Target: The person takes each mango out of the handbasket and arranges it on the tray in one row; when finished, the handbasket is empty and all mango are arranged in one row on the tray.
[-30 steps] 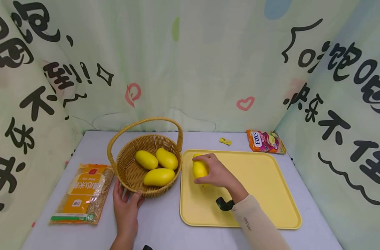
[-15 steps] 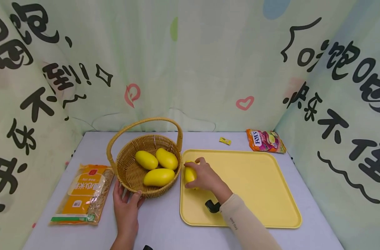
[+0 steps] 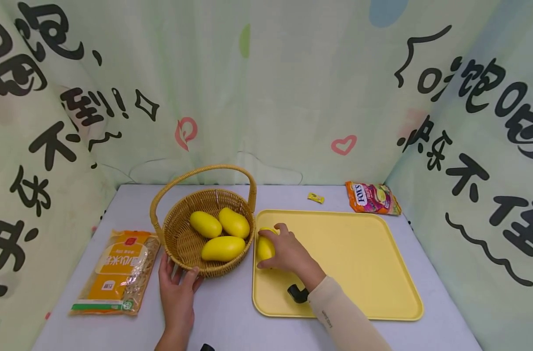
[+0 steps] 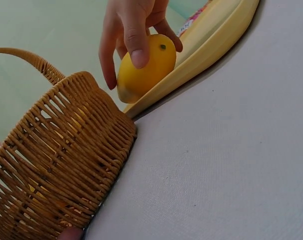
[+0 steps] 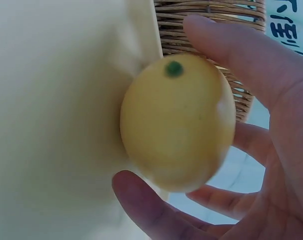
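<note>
At the left end of the yellow tray (image 3: 336,273), my right hand (image 3: 288,251) is spread loosely around a yellow mango (image 3: 265,245). Its green stem spot faces up in the right wrist view, where gaps show between several fingers and the mango (image 5: 176,125). The mango lies against the tray's left rim. My left hand (image 3: 177,295) holds the near left side of the wicker basket (image 3: 179,243), thumb and fingers around its outer wall. Inside the basket lie three more mangoes (image 3: 222,249). The left wrist view shows little of the left hand.
Left of the basket lies an orange-printed bag of grain (image 3: 115,273). Behind the tray are a small yellow candy (image 3: 315,198) and a pink candy bag (image 3: 373,198). Printed cloth (image 3: 288,97) hangs around the table. The basket's arched handle (image 3: 205,169) stands up.
My right hand has carried the mango left across the tray to its rim beside the basket, and its fingers have since loosened slightly. The left hand and basket have stayed put.
</note>
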Action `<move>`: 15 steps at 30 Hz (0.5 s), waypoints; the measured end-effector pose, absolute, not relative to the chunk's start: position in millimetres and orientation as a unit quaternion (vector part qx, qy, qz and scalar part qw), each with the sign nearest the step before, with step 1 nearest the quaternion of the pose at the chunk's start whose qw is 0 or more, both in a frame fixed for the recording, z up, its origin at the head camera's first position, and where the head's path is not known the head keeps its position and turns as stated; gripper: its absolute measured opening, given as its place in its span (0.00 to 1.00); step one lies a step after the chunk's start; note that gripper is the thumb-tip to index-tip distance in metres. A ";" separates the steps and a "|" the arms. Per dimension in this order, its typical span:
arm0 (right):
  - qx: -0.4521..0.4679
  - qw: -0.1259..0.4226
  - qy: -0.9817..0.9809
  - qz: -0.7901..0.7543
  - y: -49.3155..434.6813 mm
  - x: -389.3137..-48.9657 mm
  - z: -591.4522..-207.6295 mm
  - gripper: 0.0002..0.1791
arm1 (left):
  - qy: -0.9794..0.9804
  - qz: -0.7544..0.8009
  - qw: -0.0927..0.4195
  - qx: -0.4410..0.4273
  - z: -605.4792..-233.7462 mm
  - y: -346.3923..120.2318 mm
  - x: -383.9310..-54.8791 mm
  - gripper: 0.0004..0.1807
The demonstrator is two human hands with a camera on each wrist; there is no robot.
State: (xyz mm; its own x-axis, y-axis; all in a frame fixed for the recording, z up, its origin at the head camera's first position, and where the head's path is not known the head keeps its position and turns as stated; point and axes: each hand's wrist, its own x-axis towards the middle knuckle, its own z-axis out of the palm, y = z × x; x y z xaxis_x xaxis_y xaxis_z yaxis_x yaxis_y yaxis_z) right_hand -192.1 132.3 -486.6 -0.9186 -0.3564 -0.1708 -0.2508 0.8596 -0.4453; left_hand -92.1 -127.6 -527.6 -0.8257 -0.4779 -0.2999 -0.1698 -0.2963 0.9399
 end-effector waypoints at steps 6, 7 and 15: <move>-0.154 0.113 0.952 -0.241 139.0 -185.3 -477.4 0.49 | -0.585 -0.759 0.102 0.268 -527.8 -128.3 -91.7 0.53; -0.151 0.111 0.951 -0.246 141.0 -184.0 -476.1 0.49 | -0.583 -0.761 0.101 0.267 -527.8 -128.5 -91.7 0.53; -0.151 0.097 0.923 -0.339 169.4 -172.3 -464.4 0.51 | -0.579 -0.766 0.092 0.264 -527.3 -129.2 -91.6 0.54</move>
